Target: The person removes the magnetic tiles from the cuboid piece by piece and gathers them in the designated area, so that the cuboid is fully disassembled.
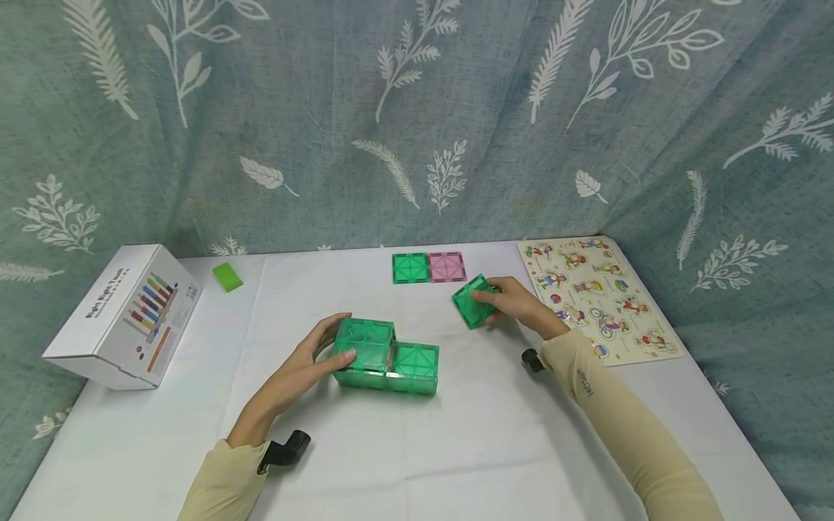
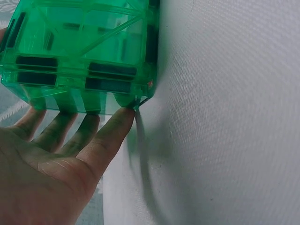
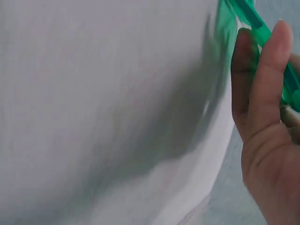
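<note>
Translucent green magnetic tiles form a blocky structure [image 1: 417, 367] on the white table, taller on its left half. My left hand [image 1: 302, 369] holds that taller end, thumb across the front and fingers round the far left side. Close up in the left wrist view, the fingertips [image 2: 123, 117] press against its green wall, where dark magnets line the edges. To the right, my right hand [image 1: 517, 304] pinches a loose green magnetic tile [image 1: 472, 302], tilted, between thumb and fingers. Only part of this tile's edge appears in the right wrist view, beside the thumb.
A flat green tile [image 1: 410, 268] and a pink tile [image 1: 447, 267] lie side by side at the back. A picture puzzle board [image 1: 625, 340] lies at the right. A white toy box [image 1: 98, 289] and a small bright green block [image 1: 226, 277] are at the left.
</note>
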The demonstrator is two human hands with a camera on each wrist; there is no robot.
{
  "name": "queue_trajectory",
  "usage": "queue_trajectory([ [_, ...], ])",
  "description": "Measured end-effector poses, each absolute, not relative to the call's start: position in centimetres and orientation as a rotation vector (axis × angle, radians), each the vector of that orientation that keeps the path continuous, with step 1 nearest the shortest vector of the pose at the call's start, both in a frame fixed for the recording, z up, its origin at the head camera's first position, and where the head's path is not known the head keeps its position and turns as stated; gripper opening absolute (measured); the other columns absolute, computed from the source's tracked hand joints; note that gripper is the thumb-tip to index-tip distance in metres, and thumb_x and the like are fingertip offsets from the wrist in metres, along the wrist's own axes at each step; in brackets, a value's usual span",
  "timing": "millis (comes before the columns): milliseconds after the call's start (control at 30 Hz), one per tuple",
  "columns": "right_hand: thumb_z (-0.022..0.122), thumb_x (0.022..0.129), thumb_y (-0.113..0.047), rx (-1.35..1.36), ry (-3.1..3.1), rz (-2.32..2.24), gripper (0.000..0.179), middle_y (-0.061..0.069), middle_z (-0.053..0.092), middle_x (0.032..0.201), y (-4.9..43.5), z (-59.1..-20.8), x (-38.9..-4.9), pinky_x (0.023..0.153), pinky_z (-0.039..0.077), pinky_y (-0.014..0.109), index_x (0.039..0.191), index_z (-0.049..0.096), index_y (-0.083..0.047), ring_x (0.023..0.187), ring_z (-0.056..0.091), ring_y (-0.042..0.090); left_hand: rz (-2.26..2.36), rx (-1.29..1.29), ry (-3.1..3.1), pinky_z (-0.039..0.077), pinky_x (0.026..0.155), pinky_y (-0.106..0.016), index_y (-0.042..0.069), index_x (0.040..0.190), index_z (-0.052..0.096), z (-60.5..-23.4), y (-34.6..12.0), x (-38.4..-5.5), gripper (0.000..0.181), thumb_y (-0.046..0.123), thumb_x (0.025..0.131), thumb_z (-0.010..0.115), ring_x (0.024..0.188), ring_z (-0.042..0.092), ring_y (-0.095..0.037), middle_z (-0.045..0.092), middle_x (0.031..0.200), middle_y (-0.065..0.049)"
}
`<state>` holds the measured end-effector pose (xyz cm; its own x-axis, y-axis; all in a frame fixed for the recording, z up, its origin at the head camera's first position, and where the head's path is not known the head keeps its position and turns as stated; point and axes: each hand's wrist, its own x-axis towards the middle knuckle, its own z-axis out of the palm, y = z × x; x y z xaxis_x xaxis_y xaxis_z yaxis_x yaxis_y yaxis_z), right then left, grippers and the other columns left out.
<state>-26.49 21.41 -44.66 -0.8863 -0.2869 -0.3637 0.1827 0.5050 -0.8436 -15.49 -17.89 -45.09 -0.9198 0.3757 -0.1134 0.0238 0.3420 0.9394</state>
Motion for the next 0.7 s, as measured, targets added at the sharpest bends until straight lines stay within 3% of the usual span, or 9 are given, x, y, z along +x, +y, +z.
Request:
queue_trajectory([
  [100, 0.054, 0.105, -0.025, -0.035, 2.181, -1.464, 0.056, 0.022, 0.049, 0.138, 22.6, -44.7, -26.9, 0.087, 0.061, 0.034, 0.152, 0.037, 0.001, 0.106, 0.063, 0.020, 1.604, 0.358, 2.297, 0.013, 0.117, -0.075, 0.027, 0.157, 0.027, -45.1, -17.9, -15.5, 0.068, 0.032, 0.099, 0.062, 0.156, 0.013, -0.043, 0.026, 0.165, -0.013],
  [200, 0.051, 0.106, -0.019, 0.010, 2.110, -1.532, 0.057, 0.024, 0.044, 0.145, 23.5, -44.8, -27.4, 0.094, 0.059, 0.035, 0.155, 0.031, 0.001, 0.116, 0.060, 0.023, 1.606, 0.359, 2.297, 0.013, 0.117, -0.075, 0.028, 0.157, 0.027, -45.1, -17.9, -15.5, 0.067, 0.032, 0.099, 0.062, 0.156, 0.013, -0.043, 0.026, 0.165, -0.013],
  [400, 0.051, 0.106, -0.021, 0.128, 2.192, -1.541, 0.066, 0.022, 0.042, 0.142, 24.7, -44.7, -28.1, 0.095, 0.058, 0.032, 0.158, 0.019, 0.002, 0.098, 0.067, 0.015, 1.606, 0.353, 2.295, 0.013, 0.117, -0.076, 0.029, 0.157, 0.027, -45.2, -17.9, -15.5, 0.067, 0.031, 0.100, 0.062, 0.156, 0.013, -0.043, 0.026, 0.165, -0.013],
  [567, 0.052, 0.106, -0.023, 0.180, 2.219, -1.532, 0.070, 0.021, 0.044, 0.141, 25.1, -44.6, -28.5, 0.098, 0.057, 0.032, 0.160, 0.014, 0.001, 0.100, 0.066, 0.015, 1.596, 0.347, 2.296, 0.013, 0.117, -0.076, 0.030, 0.157, 0.027, -45.2, -17.9, -15.5, 0.067, 0.032, 0.100, 0.062, 0.156, 0.013, -0.043, 0.025, 0.165, -0.013],
  [700, 0.051, 0.106, -0.023, 0.185, 2.223, -1.519, 0.067, 0.019, 0.048, 0.134, 25.2, -44.7, -28.6, 0.095, 0.057, 0.030, 0.158, 0.018, 0.002, 0.097, 0.066, 0.013, 1.597, 0.344, 2.297, 0.013, 0.117, -0.076, 0.030, 0.157, 0.027, -45.1, -17.9, -15.5, 0.067, 0.032, 0.100, 0.062, 0.156, 0.013, -0.043, 0.025, 0.165, -0.013],
])
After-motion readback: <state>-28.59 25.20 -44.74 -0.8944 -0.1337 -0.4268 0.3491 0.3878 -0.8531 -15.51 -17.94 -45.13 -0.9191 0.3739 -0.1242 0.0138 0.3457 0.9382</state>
